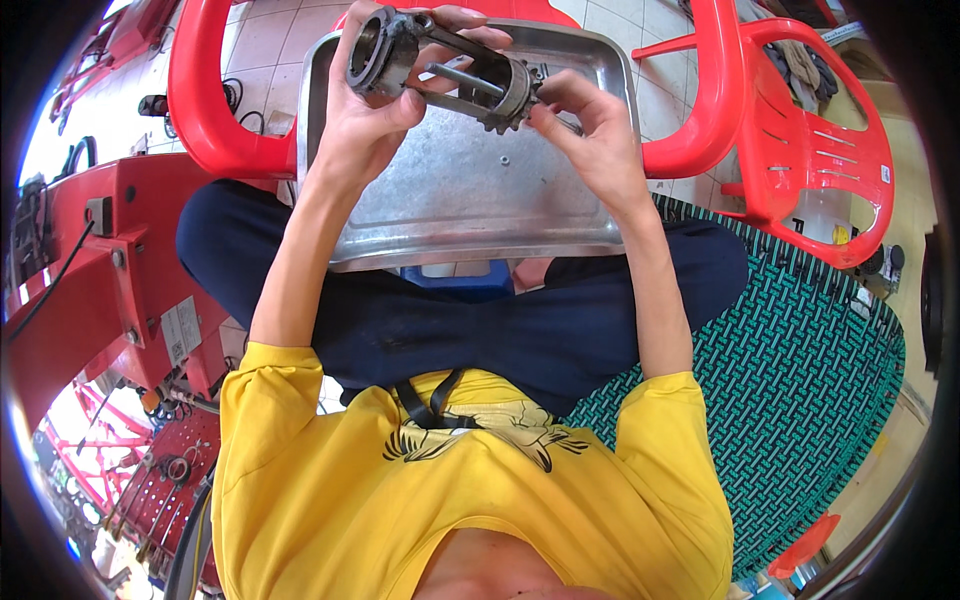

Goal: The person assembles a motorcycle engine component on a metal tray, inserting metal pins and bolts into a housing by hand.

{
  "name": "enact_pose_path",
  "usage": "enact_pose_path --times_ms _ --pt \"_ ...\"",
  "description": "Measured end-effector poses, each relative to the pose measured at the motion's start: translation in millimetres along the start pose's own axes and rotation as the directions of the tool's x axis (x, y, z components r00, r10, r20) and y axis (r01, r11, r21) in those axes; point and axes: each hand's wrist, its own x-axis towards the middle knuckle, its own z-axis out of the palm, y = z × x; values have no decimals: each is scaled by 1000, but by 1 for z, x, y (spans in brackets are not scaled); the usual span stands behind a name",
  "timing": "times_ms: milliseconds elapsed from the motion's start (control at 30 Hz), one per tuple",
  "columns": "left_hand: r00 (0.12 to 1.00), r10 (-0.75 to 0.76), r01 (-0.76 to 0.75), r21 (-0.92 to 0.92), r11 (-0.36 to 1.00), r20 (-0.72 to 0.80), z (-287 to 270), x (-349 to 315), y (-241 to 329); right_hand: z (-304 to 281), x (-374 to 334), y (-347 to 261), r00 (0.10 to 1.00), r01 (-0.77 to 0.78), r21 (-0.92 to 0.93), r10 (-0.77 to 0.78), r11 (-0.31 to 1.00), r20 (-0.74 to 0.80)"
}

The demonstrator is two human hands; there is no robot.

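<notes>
Over a shallow metal tray (460, 215) I hold up a dark, greasy metal cage-like part (465, 80). It has a thick ring at one end and a toothed ring at the other, with rods joining them. My left hand (370, 115) is wrapped round the thick-ring end, its thumb underneath and its fingers behind. At the toothed end, my right hand (595, 125) has thumb and fingertips pinched against the rim. A thin grey bit shows below those fingers; I cannot make out what it is. A small nut (505, 160) lies in the tray.
The tray rests on a red plastic chair (205, 100) in front of my crossed legs. Another red chair (825, 140) stands at the right, near a green woven seat (800, 400). Red machinery (150, 260) fills the left side, with a tool-hung red pegboard (165, 480) below.
</notes>
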Motion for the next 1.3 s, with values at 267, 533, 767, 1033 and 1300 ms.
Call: enact_pose_path --times_ms 267,533,767,1033,1300 --pt "998 19 -23 -72 997 -62 6 1 2 -2 1 5 987 -120 183 98 976 125" --pt "987 158 -157 -53 986 9 10 7 3 4 1 -2 997 -74 162 68 984 39" --pt "986 157 -155 -52 987 48 8 7 3 8 0 -6 985 82 35 -75 996 -156" --pt "996 85 -84 -22 996 23 14 6 7 7 0 -1 984 71 -74 -82 995 -157" --pt "995 101 -101 -6 995 -8 17 6 8 10 -3 1 998 26 22 -25 999 -52"
